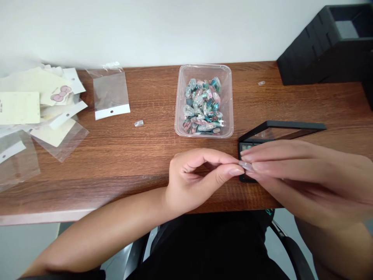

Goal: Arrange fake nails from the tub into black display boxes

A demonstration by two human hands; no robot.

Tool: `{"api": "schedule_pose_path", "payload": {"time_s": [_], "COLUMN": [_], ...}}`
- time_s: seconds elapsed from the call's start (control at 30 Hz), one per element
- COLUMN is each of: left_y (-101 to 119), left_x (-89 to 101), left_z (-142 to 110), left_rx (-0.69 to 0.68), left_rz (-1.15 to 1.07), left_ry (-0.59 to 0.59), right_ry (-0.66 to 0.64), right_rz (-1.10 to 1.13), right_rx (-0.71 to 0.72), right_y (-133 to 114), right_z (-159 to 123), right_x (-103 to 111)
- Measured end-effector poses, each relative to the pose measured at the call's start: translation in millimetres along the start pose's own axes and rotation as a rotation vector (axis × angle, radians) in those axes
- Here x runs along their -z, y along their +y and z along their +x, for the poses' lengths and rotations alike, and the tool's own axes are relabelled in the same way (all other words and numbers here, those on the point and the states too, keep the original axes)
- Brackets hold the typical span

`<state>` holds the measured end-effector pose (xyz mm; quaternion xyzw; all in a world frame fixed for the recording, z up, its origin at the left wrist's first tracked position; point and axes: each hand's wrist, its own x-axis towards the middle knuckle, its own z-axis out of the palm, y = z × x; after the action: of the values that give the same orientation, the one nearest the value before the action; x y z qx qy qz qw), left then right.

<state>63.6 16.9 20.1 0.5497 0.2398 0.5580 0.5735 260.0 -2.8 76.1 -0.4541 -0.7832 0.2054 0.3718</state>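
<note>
White wall [145, 31] fills the back, and a brown wood table [154, 155] runs along under it. At the far right of the table sits a big black box [311, 50]. On the left is a messy pile of cards and clear bags [23, 105]. The right hand [314, 179] and the left hand [186, 186] meet near the front of the table. Partly under the right hand is a black case [291, 125] with its lid up. Behind the left hand is a clear tub [230, 97] of shiny bits [204, 105], with a flat clear bag [110, 91] further left.

Smallest of all is the clear, shiny piece [246, 166], held up between the hands, in front of the case. The left thumb and finger pinch one end, and the right fingertips pinch the other.

It looks like thin, hard plastic, so it should be very light and stiff. Its smooth top could slip, and a hard squeeze might crack it. Holding it softly by its ends or side edges seems best.
</note>
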Motion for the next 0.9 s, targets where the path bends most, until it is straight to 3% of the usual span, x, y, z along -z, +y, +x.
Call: {"api": "schedule_pose_path", "payload": {"time_s": [0.2,0.27,0.37,0.47,0.63,0.77,0.9], "left_y": [-2.5,-3.2,-3.9,-4.7,-4.6,-1.3,5.4], "left_x": [1.2,1.8,3.3,4.8,5.3,5.2,9.5], "left_z": [-3.8,-4.1,-3.7,-3.6,-6.0,-5.6,3.0], "left_rx": [-0.087,-0.141,-0.208,-0.248,-0.261,-0.293,-0.419], "left_rz": [0.022,-0.01,-0.013,-0.005,0.04,0.103,0.228], "left_ry": [-0.012,-0.063,-0.114,-0.097,-0.106,-0.134,-0.205], "right_ry": [0.404,0.349,0.129,-0.002,0.115,0.218,0.126], "right_rz": [0.067,-0.087,-0.404,-0.402,-0.367,-0.364,-0.11], "right_rx": [-0.302,-0.245,-0.051,-0.012,-0.016,0.049,-0.065], "right_y": [-8.5,-1.0,14.0,23.0,23.5,6.1,-24.5], "right_z": [10.6,25.4,48.2,57.8,53.1,47.9,26.5], "right_x": [-7.8,-4.2,5.4,11.5,6.7,9.3,27.0]}}
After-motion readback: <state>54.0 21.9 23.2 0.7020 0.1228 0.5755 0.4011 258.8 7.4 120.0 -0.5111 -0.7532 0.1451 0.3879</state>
